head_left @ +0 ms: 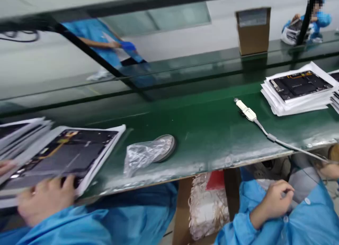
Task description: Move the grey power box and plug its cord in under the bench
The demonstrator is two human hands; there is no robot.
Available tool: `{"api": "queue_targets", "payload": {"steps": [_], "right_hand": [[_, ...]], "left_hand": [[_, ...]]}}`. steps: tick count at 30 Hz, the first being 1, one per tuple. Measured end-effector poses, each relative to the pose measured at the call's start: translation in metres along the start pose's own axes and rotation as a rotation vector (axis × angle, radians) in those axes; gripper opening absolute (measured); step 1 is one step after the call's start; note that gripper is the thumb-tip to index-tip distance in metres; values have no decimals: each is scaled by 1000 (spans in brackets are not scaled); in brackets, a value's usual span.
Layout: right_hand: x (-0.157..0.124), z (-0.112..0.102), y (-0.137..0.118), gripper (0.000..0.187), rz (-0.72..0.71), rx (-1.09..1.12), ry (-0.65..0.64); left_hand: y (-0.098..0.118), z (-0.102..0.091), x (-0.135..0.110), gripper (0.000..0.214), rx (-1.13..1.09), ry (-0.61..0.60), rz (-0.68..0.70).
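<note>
An opened tablet with its dark insides showing lies on a white sheet at the left of the green bench. My right hand rests on its near edge with the fingers curled over the rim, blurred by motion. Only a sliver of my left hand shows at the left border, touching the stack of similar sheets beside the tablet. Its fingers are mostly cut off.
A crumpled plastic bag lies over a round grey disc mid-bench. A white plug with cable lies to the right, near another stack of opened tablets. A cardboard box stands behind. A co-worker's hand rests in a lap.
</note>
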State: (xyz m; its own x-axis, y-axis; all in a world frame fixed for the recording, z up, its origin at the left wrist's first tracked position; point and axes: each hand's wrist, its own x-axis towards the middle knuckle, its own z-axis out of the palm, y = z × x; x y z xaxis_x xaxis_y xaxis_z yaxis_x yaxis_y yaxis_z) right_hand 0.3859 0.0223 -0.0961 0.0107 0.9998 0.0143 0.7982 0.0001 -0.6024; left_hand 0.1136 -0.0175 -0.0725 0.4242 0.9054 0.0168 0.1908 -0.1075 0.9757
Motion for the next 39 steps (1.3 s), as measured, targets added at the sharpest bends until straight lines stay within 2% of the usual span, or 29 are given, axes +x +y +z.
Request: {"api": "queue_targets", "payload": {"steps": [2,4,6,8,10,12,15,17,19,22,26,29,31,34,37,39], "right_hand": [[2,6,-4,17,-91,-23,-70],[-5,10,-30,12,-191,-26,-146],[-16,6,-77,24,-286,11,-204],[-15,-6,-135,25,-470,201,-263],[2,-17,-189,18,-564,435,-125],[29,-22,-227,18,-506,697,-82],[63,-14,-259,16,-356,1105,-120],[76,-4,-271,15,-306,1268,-171],[83,5,-279,13,-301,1336,-195],[87,14,-287,16,-398,1208,-119],[89,15,-291,14,-545,974,59],[89,13,-294,9,-629,906,113],[89,13,-297,11,-649,920,99],[86,12,-298,16,-579,1082,-57],[81,-5,-294,17,-558,1087,-210],[79,-24,-286,14,-593,946,-150]], "left_hand": [[17,-9,-2,17,11,44,164],[34,-22,-3,17,34,96,302],[52,-35,-5,18,69,184,363],[67,-46,-6,18,105,293,373],[79,-51,-5,14,116,357,347],[86,-49,-4,15,93,343,297],[88,-39,0,37,8,326,186],[87,-32,3,43,-52,399,116],[84,-28,6,41,-75,511,72],[84,-25,6,36,-45,647,66],[86,-24,6,28,12,745,105],[83,-25,9,25,-19,768,90],[79,-26,13,26,-68,760,75],[74,-25,17,21,-90,760,78],[69,-24,16,29,-66,742,186],[61,-25,12,44,-44,698,284]]}}
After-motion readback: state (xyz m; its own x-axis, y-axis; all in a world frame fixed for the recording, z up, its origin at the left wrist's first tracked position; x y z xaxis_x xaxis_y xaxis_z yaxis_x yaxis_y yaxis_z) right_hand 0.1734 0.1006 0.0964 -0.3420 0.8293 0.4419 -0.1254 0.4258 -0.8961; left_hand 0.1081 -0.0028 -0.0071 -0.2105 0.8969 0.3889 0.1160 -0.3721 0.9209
